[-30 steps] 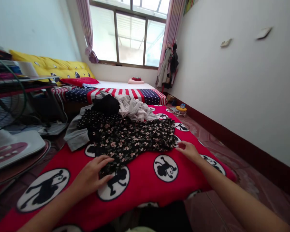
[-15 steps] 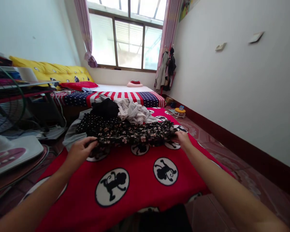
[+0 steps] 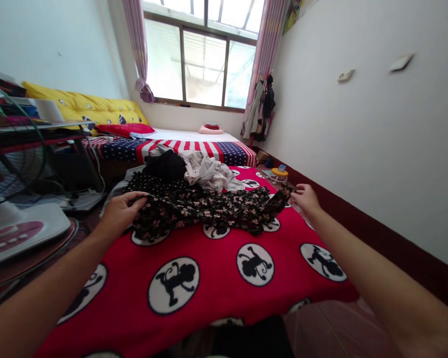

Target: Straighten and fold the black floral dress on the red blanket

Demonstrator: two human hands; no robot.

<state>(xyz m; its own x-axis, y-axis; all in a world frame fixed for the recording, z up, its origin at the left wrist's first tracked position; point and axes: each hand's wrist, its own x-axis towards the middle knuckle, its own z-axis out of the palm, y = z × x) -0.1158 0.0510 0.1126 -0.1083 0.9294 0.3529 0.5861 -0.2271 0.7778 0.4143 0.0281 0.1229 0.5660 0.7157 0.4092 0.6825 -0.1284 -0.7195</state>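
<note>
A black garment with small pink flowers lies bunched across the red blanket with black monkey circles. My left hand grips the garment's left edge. Its right end is pinched in my right hand and lifted slightly off the blanket, over the right side. Behind the garment sits a pile of other clothes, black and light grey.
A stars-and-stripes bed with yellow and red pillows lies beyond the pile, under the window. A fan and a cluttered table stand at the left. Clothes hang in the far right corner. The white wall runs along the right, above tiled floor.
Both hands took the flowered garment by its ends and pulled it away from me, folding it back toward the pile. My right hand has since lifted its end outward to the right.
</note>
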